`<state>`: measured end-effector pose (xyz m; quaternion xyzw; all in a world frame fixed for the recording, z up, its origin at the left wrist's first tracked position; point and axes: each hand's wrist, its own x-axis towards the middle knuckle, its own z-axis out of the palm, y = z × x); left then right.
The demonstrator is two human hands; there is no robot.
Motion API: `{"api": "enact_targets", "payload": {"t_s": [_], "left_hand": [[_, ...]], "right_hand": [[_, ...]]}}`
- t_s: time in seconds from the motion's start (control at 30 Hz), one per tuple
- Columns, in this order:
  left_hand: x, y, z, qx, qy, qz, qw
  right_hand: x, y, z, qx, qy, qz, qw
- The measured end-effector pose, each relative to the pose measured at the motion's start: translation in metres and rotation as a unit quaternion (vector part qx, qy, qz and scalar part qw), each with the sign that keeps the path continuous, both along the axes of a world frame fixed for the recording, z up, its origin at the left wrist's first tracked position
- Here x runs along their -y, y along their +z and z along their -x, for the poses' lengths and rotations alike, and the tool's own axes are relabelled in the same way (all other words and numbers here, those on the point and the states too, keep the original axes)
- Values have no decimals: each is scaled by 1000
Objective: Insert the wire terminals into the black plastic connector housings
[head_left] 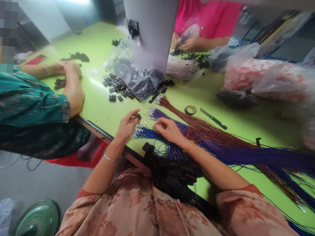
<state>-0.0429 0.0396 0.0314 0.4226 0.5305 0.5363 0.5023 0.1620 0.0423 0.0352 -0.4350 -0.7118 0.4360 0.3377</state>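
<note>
My left hand (128, 124) is raised over the green table's near edge (98, 108), its fingertips pinched on a small black connector (138, 116). My right hand (170, 129) rests on a spread bundle of blue wires (252, 154), fingers curled and pinching at the wire ends. Brown wires (200, 125) lie just behind the blue ones. A heap of finished black connectors with wires (173, 172) sits at the table edge under my right forearm.
Loose black connectors (118, 85) and a clear bag of them (138, 80) lie ahead. A tape roll (190, 110) and a black tool (213, 118) sit to the right. A person in teal (25, 100) works at left, another in pink (206, 20) across. Plastic bags (261, 80) crowd the right.
</note>
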Motion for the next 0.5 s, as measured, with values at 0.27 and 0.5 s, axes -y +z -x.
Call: {"api": "enact_targets", "payload": {"t_s": [0.27, 0.5], "left_hand": [[24, 4, -33, 244, -89, 109, 959], [27, 4, -33, 254, -109, 113, 954]], "right_hand": [[9, 4, 0, 79, -19, -100, 992], [9, 6, 1, 108, -7, -103, 989]]}}
